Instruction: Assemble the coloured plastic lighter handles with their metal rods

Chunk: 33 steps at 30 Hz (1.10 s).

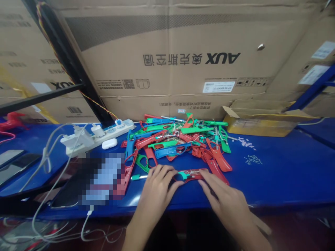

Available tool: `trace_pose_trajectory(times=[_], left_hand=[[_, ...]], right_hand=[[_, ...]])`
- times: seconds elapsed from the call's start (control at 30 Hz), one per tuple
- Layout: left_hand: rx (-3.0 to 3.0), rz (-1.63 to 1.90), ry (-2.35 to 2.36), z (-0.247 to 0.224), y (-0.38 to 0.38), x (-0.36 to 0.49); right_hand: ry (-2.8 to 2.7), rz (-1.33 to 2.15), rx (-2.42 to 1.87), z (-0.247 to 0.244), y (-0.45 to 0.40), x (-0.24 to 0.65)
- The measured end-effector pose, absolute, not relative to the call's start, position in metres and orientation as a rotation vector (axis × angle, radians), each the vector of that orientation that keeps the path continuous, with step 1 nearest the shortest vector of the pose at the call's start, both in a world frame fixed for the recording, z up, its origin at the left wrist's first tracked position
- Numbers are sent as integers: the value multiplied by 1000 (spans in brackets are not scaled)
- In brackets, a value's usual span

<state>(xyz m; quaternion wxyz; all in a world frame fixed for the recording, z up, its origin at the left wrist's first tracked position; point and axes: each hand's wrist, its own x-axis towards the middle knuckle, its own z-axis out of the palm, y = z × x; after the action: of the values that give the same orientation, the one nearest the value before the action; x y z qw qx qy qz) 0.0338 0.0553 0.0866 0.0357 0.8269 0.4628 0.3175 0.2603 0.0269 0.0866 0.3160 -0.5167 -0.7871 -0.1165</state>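
Observation:
A red long-nosed lighter [195, 173] lies low over the front of the blue table, its shell open upward so that a green trigger part and thin pale wires show inside. My left hand [162, 183] grips its trigger end, thumb and fingers bent around it. A metal tube with a green tip [138, 177] sticks out to the left of that hand. My right hand [222, 191] holds the other end, with fingertips along the edge of the shell. Behind both hands is a heap of red, green and blue lighter parts [172, 151], some with metal tubes.
On the left stand a white power strip [111, 134] with chargers, an earphone case [109, 143] and a blurred-out phone [104, 179] on a cable. Small pale pieces [244, 142] and thin green bits [253, 160] lie right. An open carton [259, 122] stands behind them.

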Motion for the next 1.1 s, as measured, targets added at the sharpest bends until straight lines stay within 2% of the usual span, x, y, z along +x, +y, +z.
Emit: trace_pose_trajectory(times=[0.37, 0.63, 0.77, 0.9, 1.0, 1.1], left_hand=[[2536, 934, 1483, 82, 53, 33], [2359, 1044, 1529, 89, 50, 29], [2337, 1047, 1482, 92, 49, 27], [2381, 980, 1271, 94, 50, 26], [2414, 1036, 1151, 93, 55, 23], [2500, 1100, 1103, 93, 61, 17]], right_hand=[[-1887, -360, -1722, 76, 21, 299], [-1503, 51, -1662, 112, 21, 313], [-1399, 482, -1592, 123, 14, 315], [-1435, 917, -1487, 113, 18, 310], [-1535, 956, -1447, 103, 28, 306], [-1800, 775, -1427, 101, 40, 307]])
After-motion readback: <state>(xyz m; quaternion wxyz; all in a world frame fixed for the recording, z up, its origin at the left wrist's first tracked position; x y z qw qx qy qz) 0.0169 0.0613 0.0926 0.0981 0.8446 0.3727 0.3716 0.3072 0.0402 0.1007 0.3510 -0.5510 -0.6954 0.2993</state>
